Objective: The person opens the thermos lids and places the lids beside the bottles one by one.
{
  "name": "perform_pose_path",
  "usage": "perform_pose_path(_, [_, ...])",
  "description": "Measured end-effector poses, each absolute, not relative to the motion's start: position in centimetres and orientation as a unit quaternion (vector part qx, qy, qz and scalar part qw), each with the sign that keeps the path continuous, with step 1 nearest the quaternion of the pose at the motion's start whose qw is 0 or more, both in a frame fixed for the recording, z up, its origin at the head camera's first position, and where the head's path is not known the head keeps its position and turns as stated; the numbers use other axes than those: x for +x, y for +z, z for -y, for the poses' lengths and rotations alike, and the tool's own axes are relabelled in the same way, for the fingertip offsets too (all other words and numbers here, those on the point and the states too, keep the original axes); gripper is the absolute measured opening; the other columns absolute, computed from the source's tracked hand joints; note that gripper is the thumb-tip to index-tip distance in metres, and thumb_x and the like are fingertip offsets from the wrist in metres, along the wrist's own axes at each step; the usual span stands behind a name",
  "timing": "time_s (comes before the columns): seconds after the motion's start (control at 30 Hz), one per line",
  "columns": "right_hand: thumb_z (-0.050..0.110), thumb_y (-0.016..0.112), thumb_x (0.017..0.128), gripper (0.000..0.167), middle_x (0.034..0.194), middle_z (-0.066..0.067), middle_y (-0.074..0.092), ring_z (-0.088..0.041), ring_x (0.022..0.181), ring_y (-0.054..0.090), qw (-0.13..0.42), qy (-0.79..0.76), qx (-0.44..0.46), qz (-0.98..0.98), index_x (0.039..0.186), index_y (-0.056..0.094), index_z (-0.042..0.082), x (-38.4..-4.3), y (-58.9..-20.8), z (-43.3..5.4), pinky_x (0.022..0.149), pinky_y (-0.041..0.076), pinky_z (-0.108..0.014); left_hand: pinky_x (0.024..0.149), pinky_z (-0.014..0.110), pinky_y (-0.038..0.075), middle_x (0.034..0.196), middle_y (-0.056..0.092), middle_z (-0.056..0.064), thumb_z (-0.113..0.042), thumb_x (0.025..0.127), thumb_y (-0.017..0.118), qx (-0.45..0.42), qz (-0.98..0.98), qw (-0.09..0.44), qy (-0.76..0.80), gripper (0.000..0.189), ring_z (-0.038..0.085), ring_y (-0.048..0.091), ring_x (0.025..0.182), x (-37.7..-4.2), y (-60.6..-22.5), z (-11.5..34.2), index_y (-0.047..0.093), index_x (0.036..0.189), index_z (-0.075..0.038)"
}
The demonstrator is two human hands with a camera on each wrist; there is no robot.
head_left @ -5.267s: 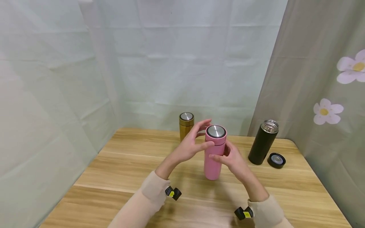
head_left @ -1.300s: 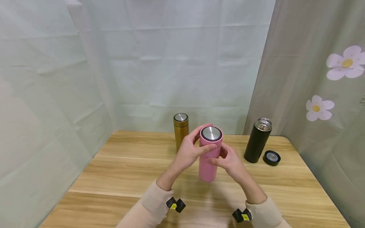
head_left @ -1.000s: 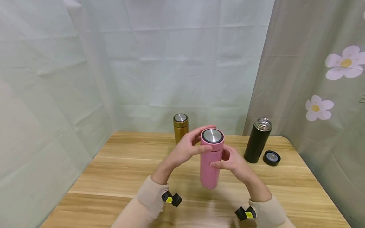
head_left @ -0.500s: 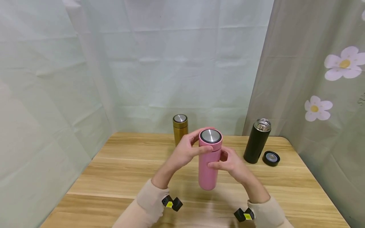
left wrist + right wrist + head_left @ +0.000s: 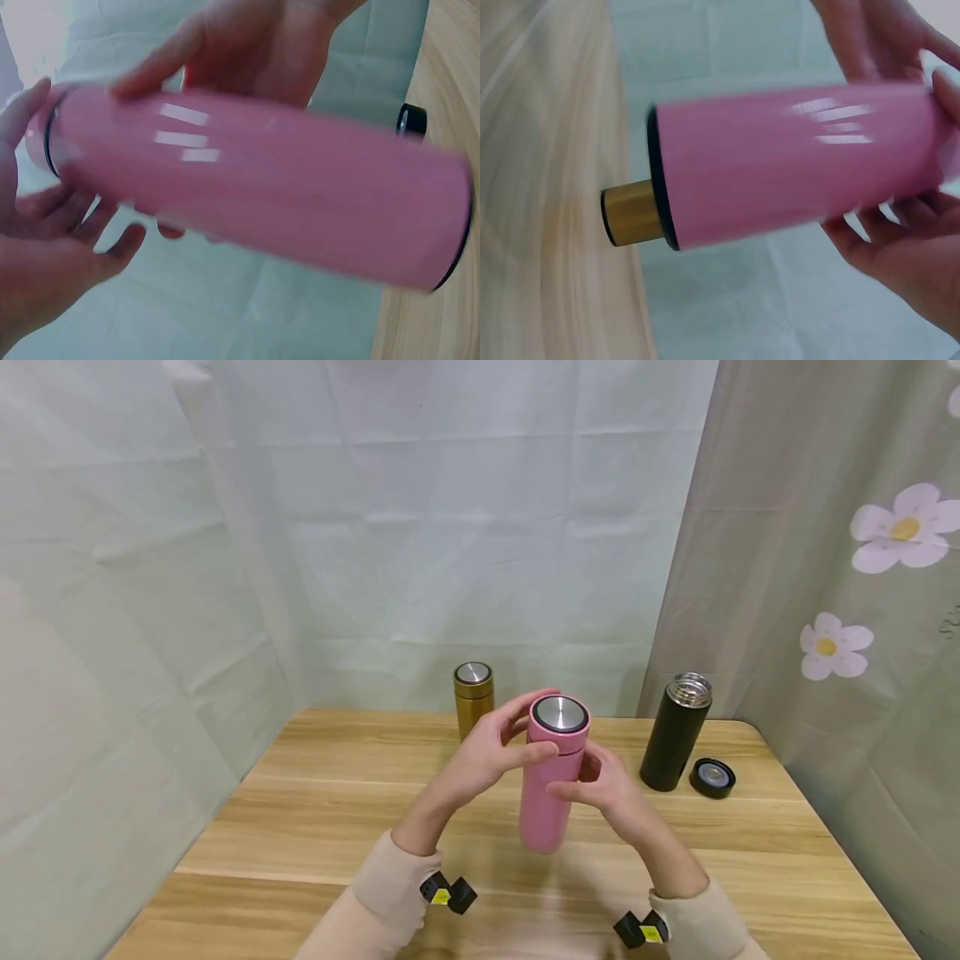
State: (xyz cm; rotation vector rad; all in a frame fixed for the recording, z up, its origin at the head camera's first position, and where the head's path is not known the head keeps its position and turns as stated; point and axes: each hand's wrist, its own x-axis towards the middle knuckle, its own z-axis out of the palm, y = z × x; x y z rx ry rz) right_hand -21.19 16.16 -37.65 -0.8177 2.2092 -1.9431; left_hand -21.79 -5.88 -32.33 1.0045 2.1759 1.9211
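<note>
A pink thermos flask (image 5: 546, 806) with a steel-topped pink lid (image 5: 561, 715) is held between both hands, tilted slightly in the head view. Its black-edged base shows apart from the tabletop in the right wrist view. My left hand (image 5: 486, 750) grips the lid end, thumb across the front and fingers round the far side. Lower down, my right hand (image 5: 611, 787) holds the body just under the seam, its thumb on the front. The left wrist view shows the pink flask (image 5: 277, 180) blurred. The far-side fingers are partly hidden by the flask in the head view.
Behind the left hand stands a gold thermos flask (image 5: 474, 697) with its lid on. To the right a black flask (image 5: 673, 739) stands with its steel mouth uncovered, and a black lid (image 5: 712, 777) lies beside it. Pale curtains rise behind the wooden table (image 5: 315, 810).
The left hand, its fingers spread beside the lid seconds ago, now holds it more closely. In the last half second the flask's base has risen slightly. The gold and black flasks keep their places.
</note>
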Motion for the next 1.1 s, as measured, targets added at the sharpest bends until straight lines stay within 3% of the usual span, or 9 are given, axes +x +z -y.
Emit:
perform_pose_path(0.13, [0.021, 0.079, 0.090, 0.058, 0.126, -0.018, 0.068, -0.034, 0.112, 0.067, 0.077, -0.633, -0.313, -0.704, 0.139, 0.057, 0.000, -21.3, -37.6, -16.8, 0.092, 0.058, -0.040, 0.110, 0.046, 0.046, 0.144, 0.062, 0.001, -0.040, 0.093, 0.079, 0.360, -0.689, 0.083, 0.623, 0.070, 0.023, 0.056, 0.133, -22.2, -32.1, 6.3, 0.050, 0.155, -0.023])
perform_pose_path(0.3, [0.022, 0.079, 0.090, 0.058, 0.127, -0.016, 0.068, -0.032, 0.113, 0.067, 0.084, -0.627, -0.331, -0.700, 0.139, 0.058, -0.001, -21.4, -37.5, -16.9, 0.093, 0.058, -0.040, 0.110, 0.044, 0.046, 0.142, 0.063, 0.002, -0.040, 0.092, 0.080, 0.365, -0.686, 0.084, 0.624, 0.070, 0.023, 0.057, 0.131, -22.2, -32.2, 6.3, 0.053, 0.153, -0.021])
perform_pose_path(0.47, [0.022, 0.079, 0.090, 0.058, 0.127, -0.015, 0.067, -0.035, 0.114, 0.065, 0.065, -0.625, -0.313, -0.712, 0.140, 0.058, 0.003, -21.3, -37.4, -16.6, 0.094, 0.057, -0.041, 0.113, 0.050, 0.042, 0.139, 0.065, 0.002, -0.040, 0.090, 0.081, 0.339, -0.695, 0.041, 0.633, 0.068, 0.021, 0.056, 0.133, -21.8, -32.4, 5.8, 0.056, 0.149, -0.017])
perform_pose_path(0.67, [0.023, 0.081, 0.089, 0.057, 0.134, -0.011, 0.065, -0.032, 0.121, 0.061, 0.002, -0.607, -0.254, -0.753, 0.141, 0.059, 0.011, -21.1, -37.3, -15.8, 0.101, 0.051, -0.049, 0.113, 0.051, 0.041, 0.137, 0.066, -0.004, -0.036, 0.088, 0.085, 0.279, -0.739, -0.067, 0.610, 0.069, 0.015, 0.055, 0.134, -20.8, -32.4, 4.5, 0.057, 0.148, -0.020])
perform_pose_path(0.77, [0.022, 0.082, 0.089, 0.058, 0.135, -0.010, 0.065, -0.031, 0.123, 0.060, -0.015, -0.603, -0.231, -0.763, 0.141, 0.059, 0.012, -21.1, -37.2, -15.5, 0.102, 0.050, -0.052, 0.112, 0.052, 0.042, 0.138, 0.066, -0.005, -0.035, 0.086, 0.087, 0.261, -0.751, -0.088, 0.600, 0.073, 0.015, 0.055, 0.134, -20.6, -32.4, 4.1, 0.055, 0.150, -0.021])
perform_pose_path(0.97, [0.021, 0.080, 0.089, 0.055, 0.132, -0.012, 0.066, -0.032, 0.118, 0.062, 0.001, -0.615, -0.245, -0.749, 0.140, 0.060, 0.010, -21.1, -37.2, -15.9, 0.099, 0.052, -0.047, 0.113, 0.055, 0.042, 0.147, 0.058, -0.005, -0.035, 0.091, 0.082, 0.305, -0.728, -0.014, 0.614, 0.075, 0.025, 0.049, 0.142, -21.3, -32.3, 5.1, 0.047, 0.156, -0.024])
perform_pose_path(1.1, [0.020, 0.079, 0.089, 0.055, 0.130, -0.012, 0.066, -0.034, 0.117, 0.063, 0.023, -0.615, -0.287, -0.734, 0.139, 0.060, 0.007, -21.0, -37.1, -16.5, 0.098, 0.054, -0.044, 0.114, 0.053, 0.040, 0.148, 0.058, -0.002, -0.033, 0.092, 0.080, 0.334, -0.711, 0.042, 0.617, 0.073, 0.025, 0.049, 0.141, -21.7, -32.2, 5.9, 0.047, 0.156, -0.024])
